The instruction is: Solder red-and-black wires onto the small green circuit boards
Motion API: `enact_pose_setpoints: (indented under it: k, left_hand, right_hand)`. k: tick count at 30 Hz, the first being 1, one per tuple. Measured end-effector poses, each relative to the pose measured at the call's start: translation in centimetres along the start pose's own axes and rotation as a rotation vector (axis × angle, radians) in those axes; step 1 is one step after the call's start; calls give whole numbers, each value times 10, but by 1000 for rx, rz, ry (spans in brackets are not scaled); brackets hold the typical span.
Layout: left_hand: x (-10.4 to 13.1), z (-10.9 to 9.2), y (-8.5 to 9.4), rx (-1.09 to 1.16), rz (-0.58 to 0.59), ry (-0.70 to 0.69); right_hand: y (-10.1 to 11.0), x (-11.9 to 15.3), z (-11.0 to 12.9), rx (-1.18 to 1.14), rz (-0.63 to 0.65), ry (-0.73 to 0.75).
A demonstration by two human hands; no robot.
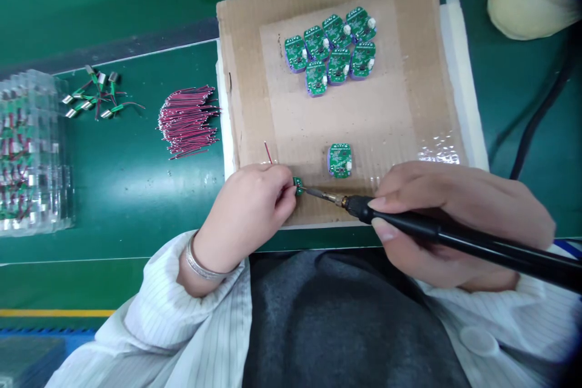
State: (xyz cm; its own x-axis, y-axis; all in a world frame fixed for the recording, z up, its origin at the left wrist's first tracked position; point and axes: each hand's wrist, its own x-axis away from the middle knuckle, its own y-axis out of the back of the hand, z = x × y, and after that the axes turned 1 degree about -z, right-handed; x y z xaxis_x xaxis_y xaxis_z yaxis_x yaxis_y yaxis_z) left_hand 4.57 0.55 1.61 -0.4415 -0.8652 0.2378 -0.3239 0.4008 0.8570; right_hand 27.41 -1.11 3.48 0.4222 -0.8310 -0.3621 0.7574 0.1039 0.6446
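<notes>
One lone circuit board point(340, 161) bears unreadably small white print point(340, 148).

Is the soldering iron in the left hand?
No, the right hand grips the soldering iron, its tip at the small green board by the left hand.

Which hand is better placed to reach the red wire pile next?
Probably the left hand: it is nearer the red wire pile, though it is busy at a small green board. The right hand is farther off and grips the black-handled tool.
</notes>
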Motion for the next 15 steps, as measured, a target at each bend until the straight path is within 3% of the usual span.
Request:
enact_pose_setpoints:
  k: [15]
  left_hand:
    - [-3,-1,1,-9,9,-20]
  right_hand:
    - [0,-1,7,38,24,-30]
